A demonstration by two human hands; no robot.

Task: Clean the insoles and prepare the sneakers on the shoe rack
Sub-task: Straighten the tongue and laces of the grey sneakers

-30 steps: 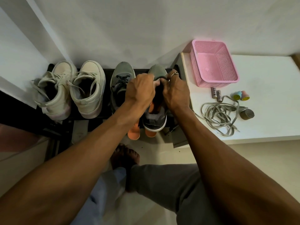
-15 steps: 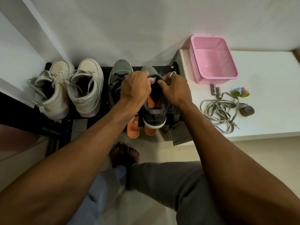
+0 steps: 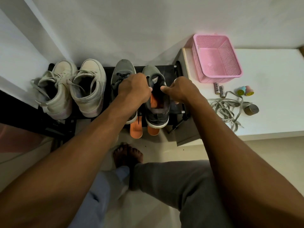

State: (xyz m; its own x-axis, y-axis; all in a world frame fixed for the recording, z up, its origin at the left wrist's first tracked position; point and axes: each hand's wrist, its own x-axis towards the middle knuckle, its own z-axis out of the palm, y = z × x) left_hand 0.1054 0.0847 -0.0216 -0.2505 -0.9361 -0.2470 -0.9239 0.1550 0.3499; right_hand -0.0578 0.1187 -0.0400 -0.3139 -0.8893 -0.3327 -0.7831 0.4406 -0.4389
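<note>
Left hand (image 3: 134,90) and right hand (image 3: 180,89) clasp opposite collar edges of grey sneaker (image 3: 158,116); orange insole (image 3: 154,102) visible inside

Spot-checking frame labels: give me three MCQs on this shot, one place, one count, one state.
1. Where does the pink basket stand? A on the white table; B on a chair; C on a bed.
2. How many sneakers stand on the top shelf of the shoe rack? A two; B four; C six.
3. The right grey sneaker is: A on its side; B upright, gripped at its opening; C upside down.

1 A: it stands on the table by the wall.
2 B: two white sneakers, the left grey sneaker and the right one.
3 B: left hand and right hand hold its collar, orange insole showing inside.
</note>
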